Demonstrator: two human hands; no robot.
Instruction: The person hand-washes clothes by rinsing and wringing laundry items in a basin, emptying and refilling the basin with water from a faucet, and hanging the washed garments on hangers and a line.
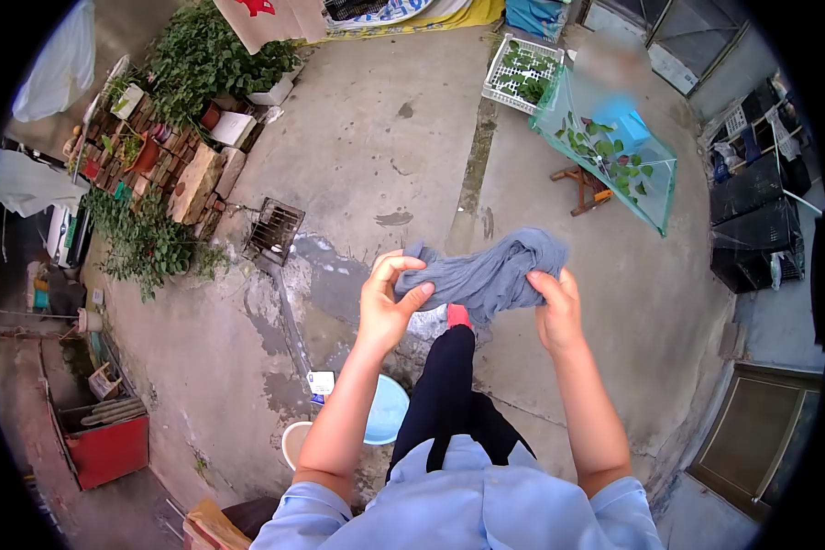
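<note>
A crumpled grey-blue cloth (486, 273) is stretched between my two hands in front of me, bunched and twisted along its length. My left hand (390, 298) grips its left end, thumb on top and fingers curled round the edge. At the right end, my right hand (556, 302) pinches a thicker bunch with the thumb pressed on the fabric. Whether it is a garment or a plain rag, I cannot tell from its folds. Beneath the cloth, my foot in a red shoe or sock (458, 316) shows on the wet concrete.
By my left leg stand a light blue basin (387, 410) and a whitish basin (295, 442), beside a small white-and-blue box (320, 383). A drain grate (275, 229) lies ahead left. Ahead right are a green-edged net (655, 197), a wooden stool (577, 188) and a white crate (521, 73).
</note>
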